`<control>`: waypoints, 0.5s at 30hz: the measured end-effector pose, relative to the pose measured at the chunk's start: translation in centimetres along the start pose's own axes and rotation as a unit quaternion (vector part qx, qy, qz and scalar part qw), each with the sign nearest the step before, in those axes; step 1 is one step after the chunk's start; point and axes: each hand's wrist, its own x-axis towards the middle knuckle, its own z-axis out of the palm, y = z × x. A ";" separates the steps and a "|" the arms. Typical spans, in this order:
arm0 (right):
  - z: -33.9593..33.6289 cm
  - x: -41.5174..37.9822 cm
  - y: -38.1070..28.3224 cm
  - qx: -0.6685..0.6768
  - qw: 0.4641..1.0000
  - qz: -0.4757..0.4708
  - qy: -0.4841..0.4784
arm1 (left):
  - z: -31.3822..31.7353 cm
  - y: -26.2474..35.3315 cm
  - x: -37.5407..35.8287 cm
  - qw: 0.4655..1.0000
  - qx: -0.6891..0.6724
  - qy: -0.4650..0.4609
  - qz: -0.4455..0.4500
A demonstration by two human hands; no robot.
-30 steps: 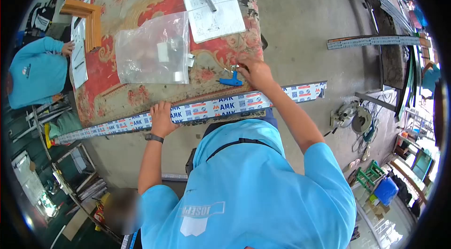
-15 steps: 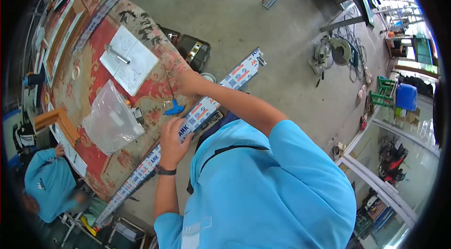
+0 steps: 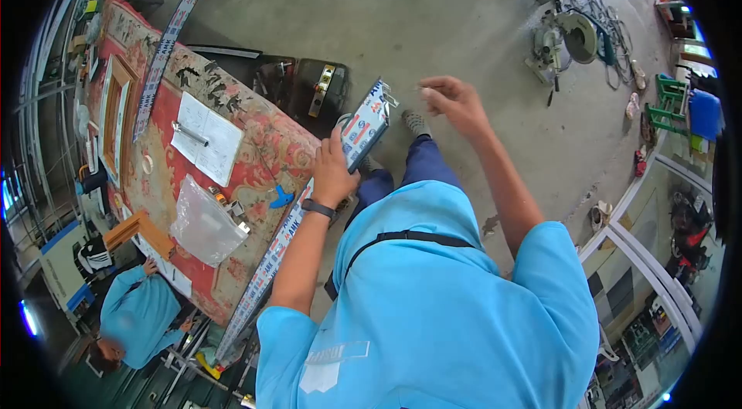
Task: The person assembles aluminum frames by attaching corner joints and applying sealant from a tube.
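A long frame profile (image 3: pixel 363 131), wrapped in white and blue printed film, runs along the near edge of the carpet-covered table (image 3: pixel 267 142). Its cut end juts out past the table corner. My left hand (image 3: pixel 334 175), with a dark band at the wrist, grips the profile a short way from that end. My right hand (image 3: pixel 457 106) is in the air to the right of the cut end, thumb and fingers pinched together. Something thin shows at its fingertips, too small to name. On the table lies a blue-handled tool (image 3: pixel 281 197), left of my left hand.
The table also carries a notebook (image 3: pixel 207 139) with a metal cylinder, a plastic bag (image 3: pixel 205 227) and wooden frame pieces (image 3: pixel 139 233). A co-worker (image 3: pixel 139 308) is at its far-left side. An open dark case (image 3: pixel 313 92) and a mitre saw (image 3: pixel 563 50) stand beyond.
My right hand has moved from over the table across the profile to the right of its end. My left hand has shifted up nearer that end. The view has turned somewhat.
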 end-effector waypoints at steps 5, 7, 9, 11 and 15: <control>-1.6 0.4 2.9 0.115 0.992 0.031 -0.030 | -2.0 -4.1 2.4 0.976 -0.170 -0.131 0.035; -1.0 1.0 4.1 0.131 0.990 0.029 -0.053 | -2.6 -3.9 2.8 0.966 -0.202 -0.162 0.004; 0.4 1.6 4.3 0.122 0.989 0.026 -0.078 | -2.8 -3.8 2.7 0.963 -0.214 -0.162 0.006; 1.2 1.9 4.0 0.094 0.989 0.022 -0.110 | -3.1 -3.7 2.6 0.963 -0.215 -0.163 0.007; 3.0 2.4 3.7 0.062 0.988 -0.013 -0.142 | -4.5 -3.7 2.9 0.965 -0.181 -0.190 -0.028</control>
